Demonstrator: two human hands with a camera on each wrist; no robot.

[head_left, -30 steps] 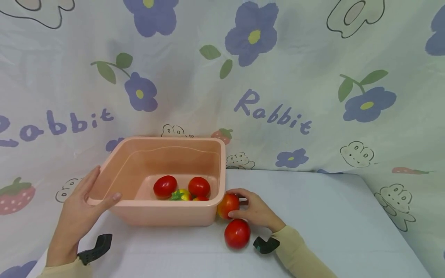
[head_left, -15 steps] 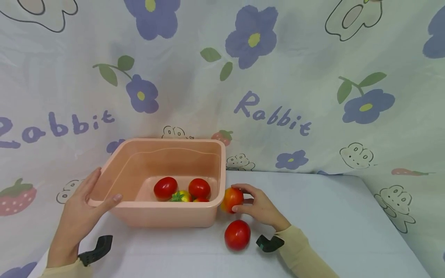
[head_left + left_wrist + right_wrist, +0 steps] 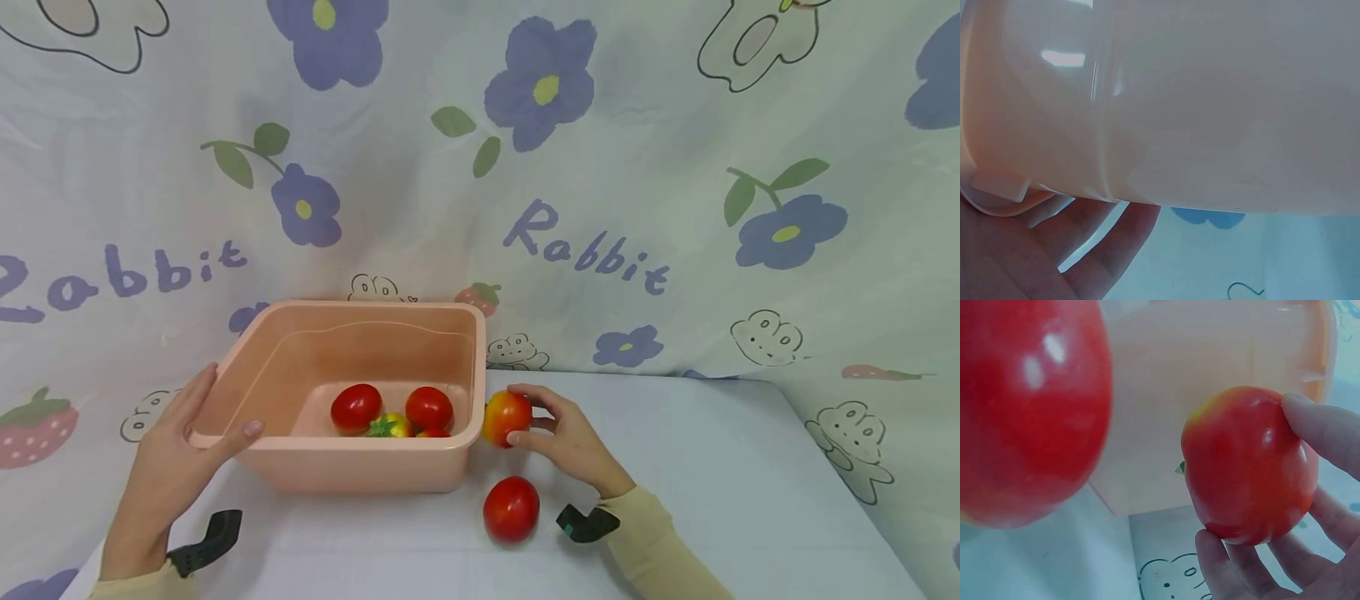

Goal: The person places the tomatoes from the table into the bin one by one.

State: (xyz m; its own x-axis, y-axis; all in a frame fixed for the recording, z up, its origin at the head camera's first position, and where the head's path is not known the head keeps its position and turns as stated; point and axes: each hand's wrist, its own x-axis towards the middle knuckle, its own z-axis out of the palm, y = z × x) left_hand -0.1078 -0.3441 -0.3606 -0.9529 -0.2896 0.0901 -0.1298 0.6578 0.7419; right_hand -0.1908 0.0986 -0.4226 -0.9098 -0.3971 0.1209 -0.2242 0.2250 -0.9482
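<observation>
My left hand holds the left side of a pink plastic bin, its thumb lying over the front rim. In the left wrist view its fingers lie against the bin's outer wall. My right hand grips a red-and-yellow tomato between thumb and fingers, just outside the bin's right wall. A bit of green stem shows on this tomato in the right wrist view. Nearer me, a red tomato sits on the table.
Inside the bin are two red tomatoes, one on the left and one on the right. A yellowish one with a green top lies between them, another partly hidden by the front rim. A printed curtain hangs behind the white table.
My right hand has raised the red-and-yellow tomato away from the red one, moving it slightly rightward and farther from me. The left hand and the bin have stayed in place.
</observation>
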